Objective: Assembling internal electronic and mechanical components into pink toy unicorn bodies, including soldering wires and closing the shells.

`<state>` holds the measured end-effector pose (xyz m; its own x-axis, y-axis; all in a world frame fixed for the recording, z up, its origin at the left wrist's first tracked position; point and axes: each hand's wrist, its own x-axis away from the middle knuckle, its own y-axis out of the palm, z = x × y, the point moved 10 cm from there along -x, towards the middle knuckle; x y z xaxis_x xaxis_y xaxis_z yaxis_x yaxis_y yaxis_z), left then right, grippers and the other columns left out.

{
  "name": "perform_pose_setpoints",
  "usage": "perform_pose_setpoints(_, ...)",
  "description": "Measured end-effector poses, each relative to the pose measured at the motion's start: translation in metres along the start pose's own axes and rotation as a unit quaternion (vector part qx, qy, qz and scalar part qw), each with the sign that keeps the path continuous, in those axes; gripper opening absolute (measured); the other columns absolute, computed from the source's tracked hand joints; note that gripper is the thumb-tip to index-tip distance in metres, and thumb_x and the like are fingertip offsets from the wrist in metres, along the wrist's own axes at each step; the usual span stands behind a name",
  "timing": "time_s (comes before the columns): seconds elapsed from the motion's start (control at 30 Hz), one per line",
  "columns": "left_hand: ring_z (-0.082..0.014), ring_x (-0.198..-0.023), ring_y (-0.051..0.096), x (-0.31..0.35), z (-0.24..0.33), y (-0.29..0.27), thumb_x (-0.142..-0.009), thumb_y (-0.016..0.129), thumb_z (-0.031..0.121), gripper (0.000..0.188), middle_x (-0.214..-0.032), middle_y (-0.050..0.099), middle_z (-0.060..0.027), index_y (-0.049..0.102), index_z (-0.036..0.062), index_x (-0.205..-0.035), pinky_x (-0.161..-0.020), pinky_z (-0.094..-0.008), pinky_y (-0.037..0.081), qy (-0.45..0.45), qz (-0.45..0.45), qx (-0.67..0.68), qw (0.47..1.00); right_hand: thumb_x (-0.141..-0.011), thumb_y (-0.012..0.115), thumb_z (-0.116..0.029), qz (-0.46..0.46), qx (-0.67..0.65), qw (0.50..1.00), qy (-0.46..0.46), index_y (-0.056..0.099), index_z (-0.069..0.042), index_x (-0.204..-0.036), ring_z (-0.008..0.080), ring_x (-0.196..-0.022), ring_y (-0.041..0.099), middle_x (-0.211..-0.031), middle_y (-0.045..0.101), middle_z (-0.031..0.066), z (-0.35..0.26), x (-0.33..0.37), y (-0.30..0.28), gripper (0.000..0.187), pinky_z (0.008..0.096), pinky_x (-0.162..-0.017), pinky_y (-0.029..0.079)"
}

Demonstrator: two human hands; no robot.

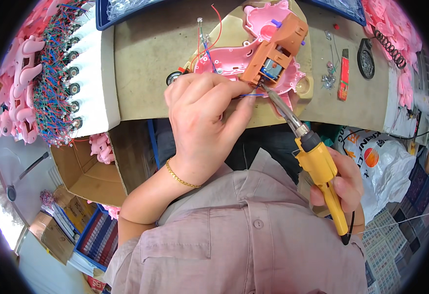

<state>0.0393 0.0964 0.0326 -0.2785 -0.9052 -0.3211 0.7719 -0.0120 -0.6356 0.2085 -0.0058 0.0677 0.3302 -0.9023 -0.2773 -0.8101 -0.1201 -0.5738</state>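
My right hand [346, 179] grips a yellow soldering iron [317, 164]. Its metal tip reaches up and left to the near end of an orange plastic gear housing [293, 34], beside a small blue-and-silver motor [272, 69]. At that same end, the thumb and forefinger of my left hand [202, 115] pinch a thin blue wire [253, 95]. The housing rests over an open pink toy shell [231, 56], which lies on a tan fixture board [300, 105]. Red and blue wires rise from the shell's left part. My left fingers partly cover a round black speaker [174, 77].
A white rack [94, 73] with speakers and tangled wires stands left, near pink toy parts [28, 73]. Blue trays [107, 22] line the back. Right lie a red strip-shaped item [343, 76], a black oval holder [365, 59] and a coil spring [388, 49]. A cardboard box [97, 179] sits below.
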Motion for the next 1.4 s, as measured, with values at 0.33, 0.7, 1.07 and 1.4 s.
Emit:
perform_pose_setpoints(0.33, -0.0185, -0.074, 0.051, 0.000, 0.000, -0.001, -0.074, 0.072, 0.010, 0.008, -0.074, 0.060, -0.0022, 0.068, 0.0077, -0.080, -0.075, -0.0307, 0.037, -0.001, -0.004, -0.009, 1.000, -0.080, 0.059, -0.027, 0.016, -0.371, 0.883, 0.287, 0.044, 0.010, -0.130, 0.0175, -0.077, 0.064, -0.104, 0.065, 0.0202, 0.038, 0.039, -0.007, 0.064, 0.0270, -0.062, 0.047)
perform_pose_setpoints(0.7, -0.0174, -0.069, 0.054, 0.000, 0.027, -0.022, -0.068, 0.075, 0.006, 0.024, -0.074, 0.058, 0.0017, 0.069, 0.0104, -0.091, -0.066, -0.0305, 0.039, 0.111, 0.028, -0.069, 0.991, -0.086, 0.063, -0.020, 0.192, -0.067, 0.979, -0.027, 0.036, 0.003, -0.136, 0.0248, -0.101, 0.060, -0.119, 0.056, 0.0262, 0.013, 0.025, -0.048, 0.062, 0.0322, -0.082, 0.048)
perform_pose_setpoints(1.07, -0.0204, -0.068, 0.052, -0.025, 0.016, -0.008, -0.072, 0.072, 0.009, 0.011, -0.072, 0.058, -0.0011, 0.064, 0.0094, -0.079, -0.066, -0.0330, 0.037, 0.013, -0.031, 0.010, 0.999, -0.083, 0.072, -0.023, 0.093, -0.131, 0.987, 0.007, 0.029, -0.011, -0.139, 0.0372, -0.099, 0.062, -0.119, 0.051, 0.0358, 0.015, 0.008, -0.046, 0.072, 0.0418, -0.079, 0.052)
perform_pose_setpoints(1.4, -0.0191, -0.069, 0.050, -0.028, 0.020, -0.007, -0.074, 0.069, 0.003, 0.009, -0.073, 0.059, -0.0041, 0.060, 0.0036, -0.076, -0.066, -0.0297, 0.037, 0.006, -0.033, -0.022, 0.999, -0.085, 0.063, -0.018, 0.047, -0.081, 0.995, -0.042, 0.028, 0.001, -0.139, 0.0273, -0.078, 0.064, -0.115, 0.055, 0.0267, 0.003, -0.008, -0.031, 0.067, 0.0323, -0.060, 0.052)
